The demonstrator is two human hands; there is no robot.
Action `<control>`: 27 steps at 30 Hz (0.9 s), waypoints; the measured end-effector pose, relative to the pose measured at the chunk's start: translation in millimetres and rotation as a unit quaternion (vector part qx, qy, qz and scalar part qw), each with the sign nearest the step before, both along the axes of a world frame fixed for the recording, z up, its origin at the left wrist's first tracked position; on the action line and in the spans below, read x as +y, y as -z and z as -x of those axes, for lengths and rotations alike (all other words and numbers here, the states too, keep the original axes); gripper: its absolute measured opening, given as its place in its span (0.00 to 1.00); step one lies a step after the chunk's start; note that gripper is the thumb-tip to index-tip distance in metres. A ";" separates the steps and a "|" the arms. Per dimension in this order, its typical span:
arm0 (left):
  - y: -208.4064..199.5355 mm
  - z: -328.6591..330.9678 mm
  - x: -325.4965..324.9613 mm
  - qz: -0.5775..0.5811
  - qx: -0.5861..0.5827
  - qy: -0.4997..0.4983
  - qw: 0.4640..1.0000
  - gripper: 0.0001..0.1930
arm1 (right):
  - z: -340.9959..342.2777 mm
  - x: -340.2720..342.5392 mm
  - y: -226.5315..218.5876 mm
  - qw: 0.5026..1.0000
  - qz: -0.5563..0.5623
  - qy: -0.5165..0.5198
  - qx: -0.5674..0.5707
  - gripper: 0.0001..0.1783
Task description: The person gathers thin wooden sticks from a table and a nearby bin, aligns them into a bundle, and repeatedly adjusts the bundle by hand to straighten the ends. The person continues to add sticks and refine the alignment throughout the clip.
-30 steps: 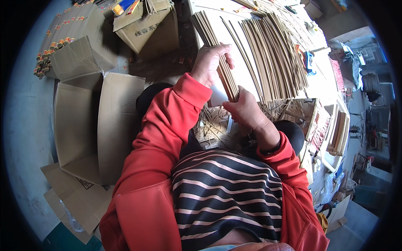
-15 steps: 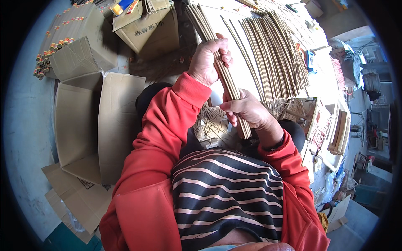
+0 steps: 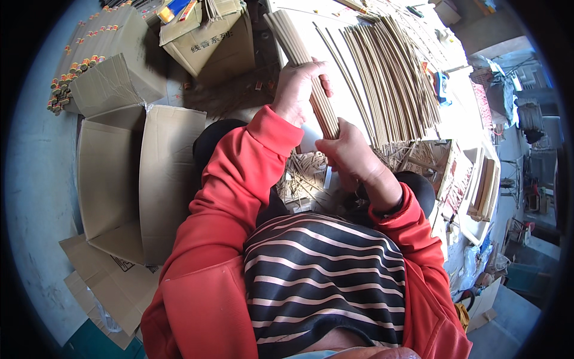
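A bundle of long tan incense sticks [image 3: 289, 37] slants in front of me over the table's near-left part. My left hand [image 3: 301, 84] is wrapped round its middle, fingers closed, with the far ends fanned slightly beyond it. At the near end, my right hand [image 3: 351, 151] is closed round the bundle, its thumb lying along the side; the near tips are hidden by this hand. To the right, a wide row of loose incense sticks [image 3: 391, 81] lies side by side on the white table [image 3: 353, 113], with a few stray sticks left of it.
An open cardboard box [image 3: 173, 179] stands at my left. Behind it is a pile of banded stick bundles [image 3: 98, 36] beside another carton [image 3: 209, 45]. Broken stick pieces [image 3: 305, 176] fill a place below my hands. A wooden frame [image 3: 483, 188] stands at the right.
My right hand has shifted slightly up the bundle and now covers the near ends, which stuck out below it before. The bundle's far ends have dropped slightly.
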State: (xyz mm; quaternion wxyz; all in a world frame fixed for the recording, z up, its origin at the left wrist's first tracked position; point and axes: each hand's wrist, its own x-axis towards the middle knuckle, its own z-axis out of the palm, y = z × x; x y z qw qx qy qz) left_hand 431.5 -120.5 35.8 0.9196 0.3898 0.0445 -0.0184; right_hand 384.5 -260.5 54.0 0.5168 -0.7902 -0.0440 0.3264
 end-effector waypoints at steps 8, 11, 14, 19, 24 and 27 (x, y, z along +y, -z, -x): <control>-3.9 1.7 5.5 0.203 -0.030 0.104 0.973 0.04 | 2.2 -4.5 -6.9 0.943 -0.237 0.002 0.234 0.07; 8.6 0.0 1.5 0.038 0.035 0.013 0.999 0.04 | -0.2 3.4 -2.0 0.998 0.060 -0.013 -0.019 0.08; 5.2 -0.7 3.7 0.129 0.011 0.067 0.989 0.04 | 7.3 0.9 3.7 0.992 -0.108 0.017 0.065 0.10; 0.9 3.1 3.3 0.110 0.011 0.039 0.993 0.04 | 1.8 1.5 -6.2 0.990 -0.091 -0.001 0.111 0.08; 8.1 3.9 -1.5 0.120 0.024 0.049 0.991 0.07 | 1.5 2.6 -1.5 0.999 -0.016 0.004 0.040 0.08; 6.1 8.2 -4.6 0.193 0.025 0.062 0.979 0.07 | -0.8 -2.6 -6.6 0.984 -0.112 0.002 0.142 0.07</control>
